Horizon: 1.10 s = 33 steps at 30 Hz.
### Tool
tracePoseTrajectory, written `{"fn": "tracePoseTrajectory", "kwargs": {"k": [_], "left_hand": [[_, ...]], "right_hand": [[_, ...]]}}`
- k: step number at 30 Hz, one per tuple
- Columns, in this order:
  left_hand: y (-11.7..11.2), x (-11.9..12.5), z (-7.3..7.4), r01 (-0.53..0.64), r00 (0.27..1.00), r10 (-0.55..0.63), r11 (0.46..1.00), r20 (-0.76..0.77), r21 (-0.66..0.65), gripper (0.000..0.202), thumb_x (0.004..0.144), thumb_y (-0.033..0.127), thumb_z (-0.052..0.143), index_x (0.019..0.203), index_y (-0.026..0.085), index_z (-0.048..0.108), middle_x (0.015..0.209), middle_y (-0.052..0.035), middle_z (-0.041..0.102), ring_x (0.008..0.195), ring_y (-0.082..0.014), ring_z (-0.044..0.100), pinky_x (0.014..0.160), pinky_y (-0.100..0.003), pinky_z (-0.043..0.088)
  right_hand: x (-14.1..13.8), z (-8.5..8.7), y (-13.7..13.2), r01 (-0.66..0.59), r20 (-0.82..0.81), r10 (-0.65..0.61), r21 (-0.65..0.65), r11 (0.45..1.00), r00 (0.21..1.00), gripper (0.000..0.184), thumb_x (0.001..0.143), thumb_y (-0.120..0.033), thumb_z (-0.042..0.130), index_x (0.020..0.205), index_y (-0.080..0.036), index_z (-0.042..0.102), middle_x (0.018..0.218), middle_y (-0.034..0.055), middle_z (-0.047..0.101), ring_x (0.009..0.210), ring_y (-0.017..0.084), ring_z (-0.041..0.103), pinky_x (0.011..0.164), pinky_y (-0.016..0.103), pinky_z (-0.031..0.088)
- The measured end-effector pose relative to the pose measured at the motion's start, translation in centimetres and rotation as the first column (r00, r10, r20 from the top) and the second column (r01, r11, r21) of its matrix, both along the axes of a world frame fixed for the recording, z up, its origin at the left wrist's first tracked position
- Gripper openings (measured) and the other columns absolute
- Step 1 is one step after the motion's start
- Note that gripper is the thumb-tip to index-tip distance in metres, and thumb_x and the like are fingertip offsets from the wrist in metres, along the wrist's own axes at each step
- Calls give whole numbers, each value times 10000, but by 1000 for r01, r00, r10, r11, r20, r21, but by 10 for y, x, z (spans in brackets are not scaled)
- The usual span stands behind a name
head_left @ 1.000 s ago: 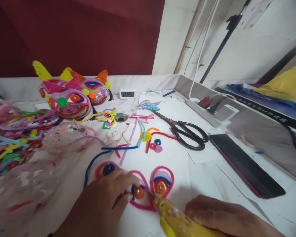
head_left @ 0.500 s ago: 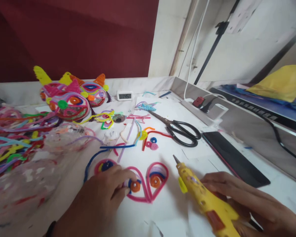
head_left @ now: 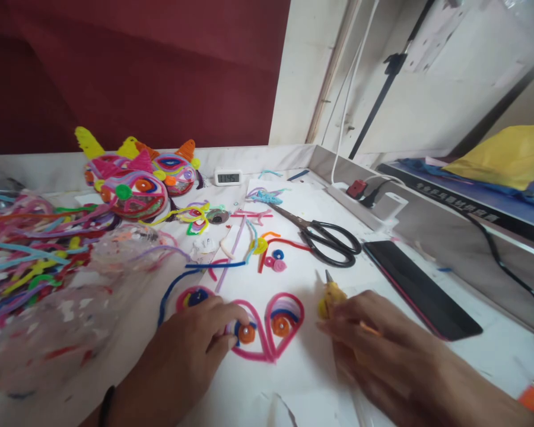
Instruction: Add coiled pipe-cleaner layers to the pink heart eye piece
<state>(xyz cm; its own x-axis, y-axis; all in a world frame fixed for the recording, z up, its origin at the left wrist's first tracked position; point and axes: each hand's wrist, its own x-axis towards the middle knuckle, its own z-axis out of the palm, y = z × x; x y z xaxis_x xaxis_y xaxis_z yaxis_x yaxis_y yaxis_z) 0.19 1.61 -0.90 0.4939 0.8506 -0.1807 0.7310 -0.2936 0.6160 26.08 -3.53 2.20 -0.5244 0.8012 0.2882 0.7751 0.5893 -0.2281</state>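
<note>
My left hand (head_left: 191,344) presses its fingertips on the left lobe of a pink pipe-cleaner heart (head_left: 267,329), beside an orange coil (head_left: 246,333) with a white dot. The right lobe holds another orange coil (head_left: 280,325). A blue pipe cleaner (head_left: 178,283) curves away from the shape's left end. My right hand (head_left: 378,344) lies over a yellow glue gun (head_left: 331,292) on the white paper, fingers curled over its body. Only the nozzle and front end show.
Black scissors (head_left: 324,240) lie beyond the heart, and a dark phone (head_left: 420,287) sits at right. Loose pipe cleaners (head_left: 22,249) pile at left, with finished colourful masks (head_left: 136,184) and a small clock (head_left: 228,177) at the back. Small coils (head_left: 273,261) and scraps lie mid-table.
The right hand drew the glue gun's nozzle away from the orange coil, swung it right, then lowered it flat onto the paper. The left hand stayed on the heart.
</note>
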Motion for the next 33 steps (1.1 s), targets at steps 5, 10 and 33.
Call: {"fn": "tracePoseTrajectory", "kwargs": {"k": [5, 10, 33], "left_hand": [[-2, 2, 6, -4, 1000, 4, 1000, -12, 13, 225, 819, 162, 441, 901, 273, 618, 864, 32, 614, 774, -157, 535, 686, -280, 356], [-3, 1, 6, 4, 1000, -4, 1000, 0, 28, 243, 823, 152, 436, 916, 279, 622, 869, 34, 619, 766, -149, 536, 668, -272, 348], [-2, 2, 4, 0, 999, 0, 1000, -40, 19, 282, 819, 160, 423, 960, 279, 636, 842, 12, 599, 716, -150, 518, 656, -270, 353]], "right_hand": [[-37, -3, 25, -195, 100, 211, -153, 969, 972, 152, 842, -168, 501, 898, -169, 642, 899, 89, 633, 792, 246, 560, 784, 414, 462], [-50, -7, 33, -163, 223, 236, -300, 940, 946, 207, 818, -146, 580, 1017, -189, 615, 991, 87, 595, 907, 255, 512, 805, 399, 409], [-52, -9, 41, -173, 251, 275, -364, 915, 928, 226, 814, -140, 632, 1025, -202, 581, 1008, 49, 554, 899, 234, 451, 759, 367, 369]]}}
